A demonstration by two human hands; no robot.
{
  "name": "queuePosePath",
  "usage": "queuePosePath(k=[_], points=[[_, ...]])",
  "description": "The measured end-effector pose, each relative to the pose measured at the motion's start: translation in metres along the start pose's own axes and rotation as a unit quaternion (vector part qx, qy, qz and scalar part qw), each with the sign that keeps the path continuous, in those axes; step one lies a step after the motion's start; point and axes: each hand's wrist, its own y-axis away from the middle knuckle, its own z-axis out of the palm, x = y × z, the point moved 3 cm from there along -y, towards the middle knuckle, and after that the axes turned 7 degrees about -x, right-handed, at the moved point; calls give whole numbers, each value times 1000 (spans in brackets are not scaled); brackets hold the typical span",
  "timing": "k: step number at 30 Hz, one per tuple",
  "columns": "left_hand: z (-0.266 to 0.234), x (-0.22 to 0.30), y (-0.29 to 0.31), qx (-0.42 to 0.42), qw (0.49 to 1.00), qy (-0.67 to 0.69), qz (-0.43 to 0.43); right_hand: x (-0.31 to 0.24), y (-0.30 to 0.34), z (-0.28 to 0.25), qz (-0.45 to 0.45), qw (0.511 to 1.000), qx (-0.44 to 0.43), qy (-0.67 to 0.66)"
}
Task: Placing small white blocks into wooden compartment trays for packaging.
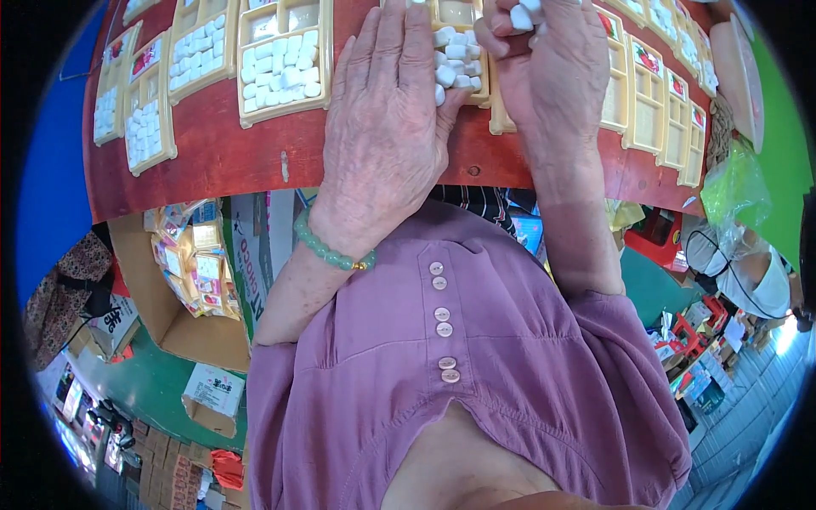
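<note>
My left hand (381,115), with a green bead bracelet on the wrist, lies with its fingers stretched out along the left side of a cream compartment tray (482,95). Its thumb touches the heap of small white pillow-shaped pieces (456,53) in that tray's near compartment. Several more white pieces (525,14) sit in the curled fingers of my right hand (557,76), just to the right of the same tray. The fingertips of both hands are partly cut off by the upper edge. To the left, another tray (280,113) has its near compartment full of white pieces.
More filled trays (197,82) stand left on the red table (246,157). Trays with bare compartments (648,98) and red strawberry pictures line the right. Below the table's left edge is a cardboard box (191,336) of packed goods. A green plastic bag (733,183) hangs at right.
</note>
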Motion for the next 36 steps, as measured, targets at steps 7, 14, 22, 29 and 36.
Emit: queuePosePath(k=[7, 14, 22, 29, 36], points=[[2, -4, 1, 29, 999, 13, -22, -25, 8, -17, 58, 998, -7, -8], [0, -4, 4, 1, 999, 28, -36, -40, -26, -66, 62, 931, -293, -208], [-8, 0, 1, -59, 994, 64, -64, -89, -81, -121, 110, 973, -140, -144], [-1, 2, -5, -64, 994, 67, -60, -91, -104, -114, 66, 992, -38, -103], [2, -1, -4, -78, 995, 50, -47, -66, -95, -95, 184, 966, -119, 136]])
